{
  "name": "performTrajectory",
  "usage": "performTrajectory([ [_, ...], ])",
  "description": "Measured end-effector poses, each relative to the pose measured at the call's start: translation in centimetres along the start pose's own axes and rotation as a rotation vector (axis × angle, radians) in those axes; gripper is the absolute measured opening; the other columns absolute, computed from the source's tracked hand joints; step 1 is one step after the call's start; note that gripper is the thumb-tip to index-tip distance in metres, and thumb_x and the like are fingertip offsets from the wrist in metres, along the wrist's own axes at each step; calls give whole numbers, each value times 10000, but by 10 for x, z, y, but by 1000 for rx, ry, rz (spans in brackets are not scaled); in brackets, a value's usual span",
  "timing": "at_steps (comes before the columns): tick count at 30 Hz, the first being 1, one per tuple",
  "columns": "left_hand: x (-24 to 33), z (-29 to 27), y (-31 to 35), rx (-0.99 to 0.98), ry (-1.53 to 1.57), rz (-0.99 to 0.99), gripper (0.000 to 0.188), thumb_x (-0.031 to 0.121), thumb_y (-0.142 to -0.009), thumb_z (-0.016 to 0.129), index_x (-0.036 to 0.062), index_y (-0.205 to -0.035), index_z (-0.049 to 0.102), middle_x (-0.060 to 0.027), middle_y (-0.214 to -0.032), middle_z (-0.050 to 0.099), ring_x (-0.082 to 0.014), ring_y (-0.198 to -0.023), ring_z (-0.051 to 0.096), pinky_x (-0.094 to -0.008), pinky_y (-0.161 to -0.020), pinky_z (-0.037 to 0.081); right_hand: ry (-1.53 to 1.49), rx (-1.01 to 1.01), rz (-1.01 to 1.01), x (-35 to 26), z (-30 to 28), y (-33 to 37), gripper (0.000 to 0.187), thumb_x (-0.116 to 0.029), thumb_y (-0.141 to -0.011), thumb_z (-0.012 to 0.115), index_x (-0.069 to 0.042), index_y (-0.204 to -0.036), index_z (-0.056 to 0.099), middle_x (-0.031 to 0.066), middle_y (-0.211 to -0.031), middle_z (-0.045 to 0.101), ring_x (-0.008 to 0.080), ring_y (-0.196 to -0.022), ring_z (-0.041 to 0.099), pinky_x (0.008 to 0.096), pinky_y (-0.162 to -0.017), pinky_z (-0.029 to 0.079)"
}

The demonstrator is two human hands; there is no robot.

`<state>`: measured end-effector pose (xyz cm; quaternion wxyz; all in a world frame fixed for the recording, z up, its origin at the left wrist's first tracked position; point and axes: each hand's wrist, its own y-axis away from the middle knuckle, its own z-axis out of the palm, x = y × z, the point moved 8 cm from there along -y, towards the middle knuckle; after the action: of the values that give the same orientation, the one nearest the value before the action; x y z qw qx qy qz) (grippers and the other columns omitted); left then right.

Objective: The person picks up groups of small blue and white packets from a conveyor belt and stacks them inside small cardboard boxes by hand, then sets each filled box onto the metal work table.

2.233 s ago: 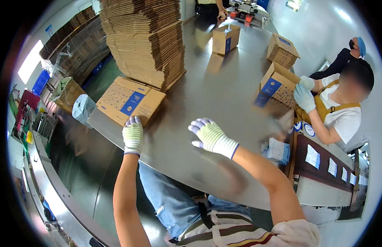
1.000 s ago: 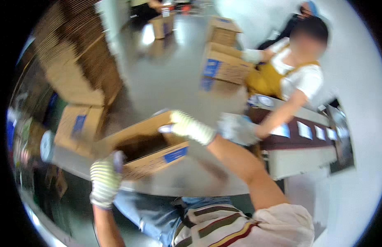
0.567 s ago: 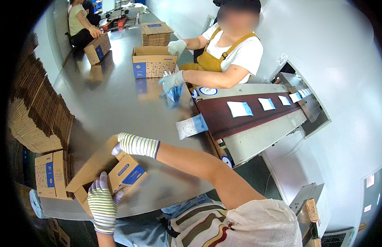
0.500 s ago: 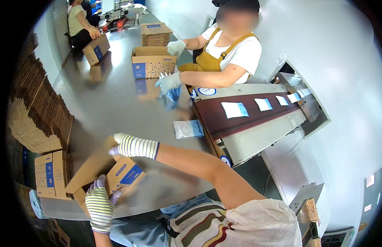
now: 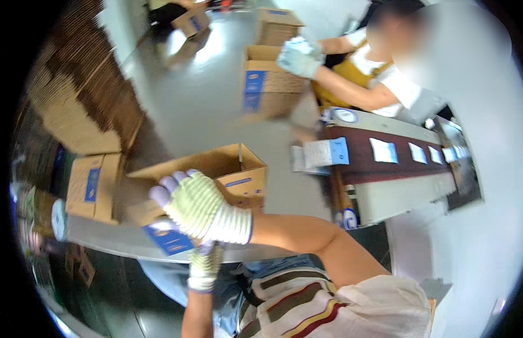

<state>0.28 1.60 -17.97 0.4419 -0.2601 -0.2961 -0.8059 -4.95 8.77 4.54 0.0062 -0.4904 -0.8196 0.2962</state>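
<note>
An opened-out cardboard box [image 5: 251, 179] with blue printing stands on the table right in front of me, its top gaping. My right hand [image 5: 199, 205], in a striped glove with purple fingertips, lies across the box's near left side. Its fingers stretch leftward over the flaps, slightly blurred. Just below it, my left hand [image 5: 205, 267] is at the near edge of the box, beside a flap with a blue panel [image 5: 168, 236]. The right hand and the box hide most of the left hand's fingers.
Flat cardboard boxes [image 5: 92, 186] stand at the left, below a tall stack [image 5: 75, 121]. Across the table a gloved co-worker [image 5: 351, 79] holds packets above another open box [image 5: 273, 79]. White-and-blue packets [image 5: 384, 151] lie on the dark red conveyor belt [image 5: 357, 172]; others overhang its end.
The carton has gone from partly folded to opened out. My right hand has come down beside my left. The co-worker has lifted packets over the other box, and the view has shifted.
</note>
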Motion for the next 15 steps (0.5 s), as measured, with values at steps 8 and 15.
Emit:
performTrajectory([
  [8, -21, -14, 19, -32, 187, -244, 594, 268, -809, 747, 69, -1306, 490, -89, -1245, 588, -264, -1156, 557, -410, -998, 450, -22, 55, -240, -6, 44, 22, 477, -550, -788, 601, -106, -963, 593, 71, -827, 590, 243, -767, 579, 388, -678, 447],
  [15, 47, -72, 73, -173, -1482, -281, 402, 195, -905, 610, -11, -1244, 543, -118, -1062, 679, -323, -941, 660, -403, -865, 511, -196, 236, -376, -5, 30, 40, 338, -432, -728, 686, -135, -690, 528, 29, -645, 511, 202, -600, 505, 363, -558, 352],
])
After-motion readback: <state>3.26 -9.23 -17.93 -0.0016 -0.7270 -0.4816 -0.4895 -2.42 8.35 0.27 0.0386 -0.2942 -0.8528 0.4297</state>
